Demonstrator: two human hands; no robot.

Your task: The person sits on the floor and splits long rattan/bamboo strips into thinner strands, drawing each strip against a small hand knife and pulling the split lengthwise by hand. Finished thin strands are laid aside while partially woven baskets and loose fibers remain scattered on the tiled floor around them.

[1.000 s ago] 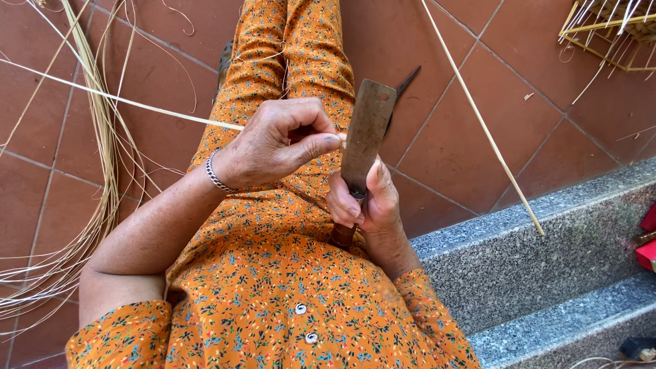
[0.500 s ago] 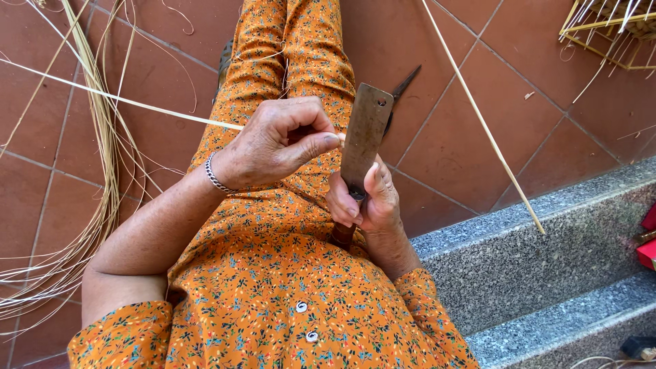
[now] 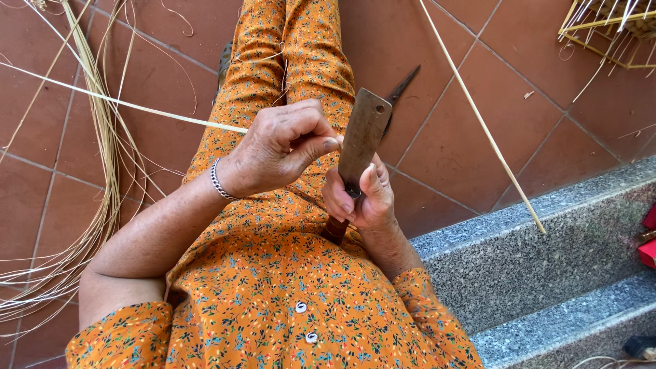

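My right hand (image 3: 361, 198) grips the wooden handle of a broad, dull metal cleaver (image 3: 364, 137), blade pointing up and away over my lap. My left hand (image 3: 283, 145), with a silver bracelet at the wrist, pinches a long pale bamboo strip (image 3: 123, 104) that runs off to the upper left; its fingertips sit right against the blade's left edge. I wear orange flowered clothes (image 3: 273, 287) and sit with legs stretched over red floor tiles.
A bundle of thin pale strips (image 3: 96, 143) lies on the tiles at left. A long bamboo stick (image 3: 482, 119) leans across the grey granite step (image 3: 533, 253) at right. A woven bamboo frame (image 3: 608, 27) sits top right; red objects (image 3: 648, 236) at the right edge.
Both hands and the cleaver stay nearly in place; the blade has tilted very slightly and the strip has barely shifted.
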